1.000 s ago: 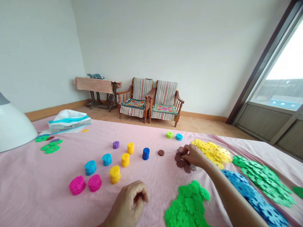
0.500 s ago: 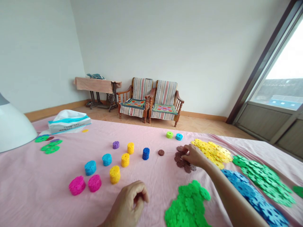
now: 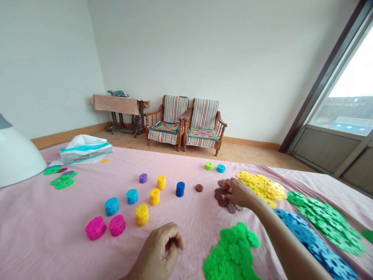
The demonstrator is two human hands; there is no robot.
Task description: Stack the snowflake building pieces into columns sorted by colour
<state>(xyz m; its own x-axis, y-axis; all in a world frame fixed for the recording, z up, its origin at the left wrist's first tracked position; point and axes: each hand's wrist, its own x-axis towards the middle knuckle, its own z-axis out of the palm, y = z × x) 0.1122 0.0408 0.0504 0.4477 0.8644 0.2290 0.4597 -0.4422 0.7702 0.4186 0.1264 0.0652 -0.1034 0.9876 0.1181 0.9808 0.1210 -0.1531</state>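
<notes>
My right hand [image 3: 237, 191] reaches over a loose pile of brown flower-shaped plastic discs [image 3: 222, 203]. Its thumb and fingers are bent together at a brown disc, though the fingertips are partly hidden. Just left of the pile, a short brown stack [image 3: 199, 188] stands alone. My left hand [image 3: 160, 251] rests on the pink cloth [image 3: 87, 264] near the front edge of view, fingers curled in against the thumb, with nothing visible in it. The nearest things to it are a yellow stack [image 3: 142, 215] and a heap of green discs [image 3: 231, 252].
Pink [image 3: 95, 228], light blue [image 3: 112, 206], purple [image 3: 143, 178], dark blue [image 3: 180, 189] and lime [image 3: 209, 166] stacks stand about. Yellow [image 3: 262, 186], blue [image 3: 314, 241] and green [image 3: 329, 221] heaps lie right. A tissue pack [image 3: 87, 153] and white rounded object [image 3: 19, 159] are left.
My right hand has shifted very slightly within the brown pile, its fingers still at the discs. My left hand stays in place. The whole view has moved a little.
</notes>
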